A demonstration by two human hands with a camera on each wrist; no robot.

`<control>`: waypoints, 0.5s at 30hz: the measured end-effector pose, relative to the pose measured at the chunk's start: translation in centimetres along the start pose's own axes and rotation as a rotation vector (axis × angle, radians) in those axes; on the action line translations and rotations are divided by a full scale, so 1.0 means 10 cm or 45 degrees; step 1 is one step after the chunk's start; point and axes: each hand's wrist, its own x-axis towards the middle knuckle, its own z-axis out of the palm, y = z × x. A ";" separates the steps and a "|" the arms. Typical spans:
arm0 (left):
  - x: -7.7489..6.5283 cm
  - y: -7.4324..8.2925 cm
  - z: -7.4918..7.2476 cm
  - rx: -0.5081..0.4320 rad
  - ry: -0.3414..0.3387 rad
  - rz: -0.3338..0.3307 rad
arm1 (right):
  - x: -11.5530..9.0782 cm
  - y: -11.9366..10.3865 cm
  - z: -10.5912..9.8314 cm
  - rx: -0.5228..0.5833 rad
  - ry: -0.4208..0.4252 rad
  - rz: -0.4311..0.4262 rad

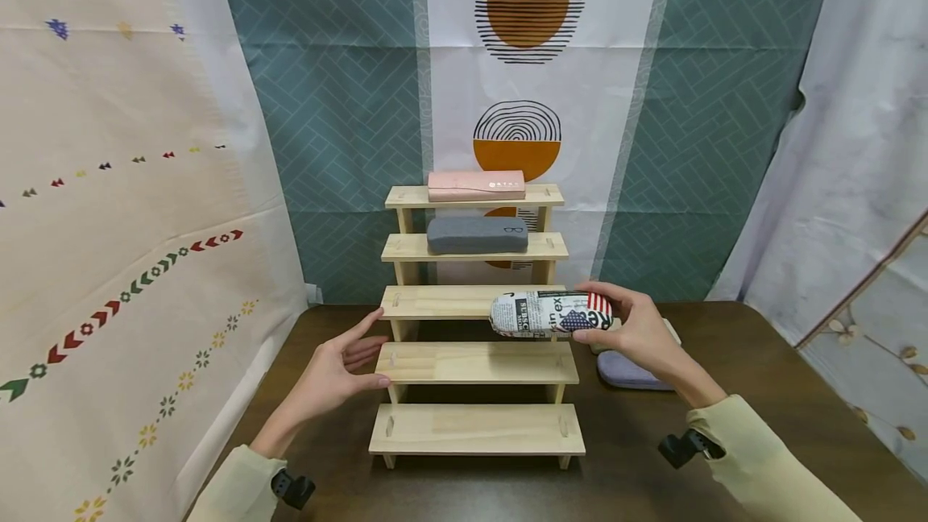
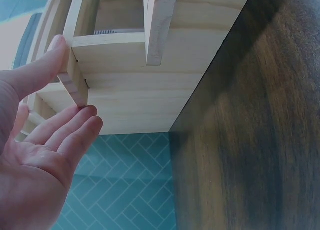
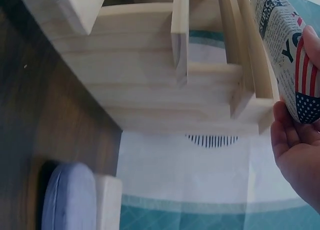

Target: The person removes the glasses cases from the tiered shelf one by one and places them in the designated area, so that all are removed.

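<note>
A five-step pale wooden display stand (image 1: 478,429) stands on the dark table. My left hand (image 1: 337,373) is at its left side, with the thumb and fingers on either side of a step's end (image 2: 75,84). My right hand (image 1: 638,333) grips the right end of a newspaper-print glasses case (image 1: 536,314), held level in front of the third step. In the right wrist view, the case (image 3: 287,44) shows a flag pattern, and the thumb and fingers lie around it. A pink glasses case (image 1: 474,186) rests on the top step, a grey-blue glasses case (image 1: 477,235) on the one below.
Right of the stand, a lavender case (image 1: 631,371) lies on the table (image 1: 696,345), beside a pale case (image 3: 108,202) partly hidden by my right hand in the head view. A patterned curtain (image 1: 326,103) hangs behind, with a cream cloth (image 1: 145,184) to the left.
</note>
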 end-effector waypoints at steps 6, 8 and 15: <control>0.00 -0.01 -0.01 -0.003 0.004 0.008 | -0.16 0.06 -0.15 -0.069 0.029 -0.059; 0.01 -0.01 -0.01 -0.004 0.004 0.010 | -0.22 0.09 -0.19 -0.083 0.036 -0.071; 0.01 -0.01 -0.01 -0.003 0.000 0.004 | -0.41 0.16 -0.36 -0.103 0.053 -0.102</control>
